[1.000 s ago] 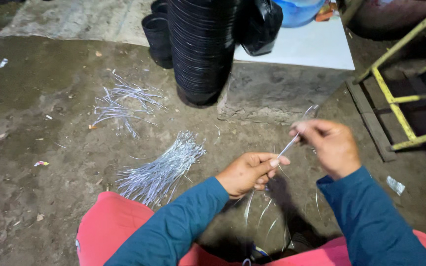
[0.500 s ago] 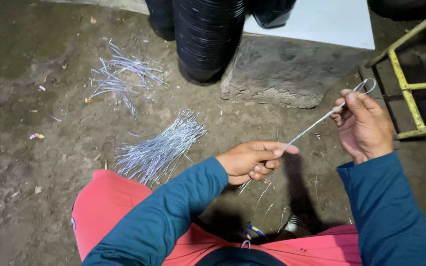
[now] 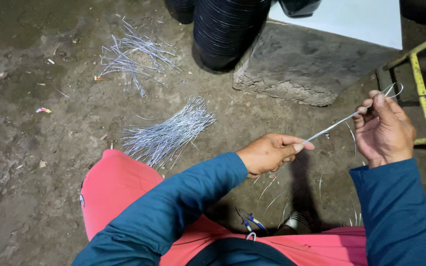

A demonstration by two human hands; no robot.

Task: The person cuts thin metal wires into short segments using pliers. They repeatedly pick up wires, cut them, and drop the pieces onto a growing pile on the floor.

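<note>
Compared with a moment before, the right hand (image 3: 383, 127) has moved a little further from the left hand (image 3: 268, 153), so the thin silver wire (image 3: 338, 122) between them now shows more length. The stack of black round plastic pots (image 3: 228, 29) stands at the far edge of the dirt floor (image 3: 35, 162), beside the grey concrete block (image 3: 306, 64). The bundle of cut silver wires (image 3: 166, 133) lies left of the hands. The left fingers pinch the near end of the wire; the right fingers are closed on its looped far end.
</note>
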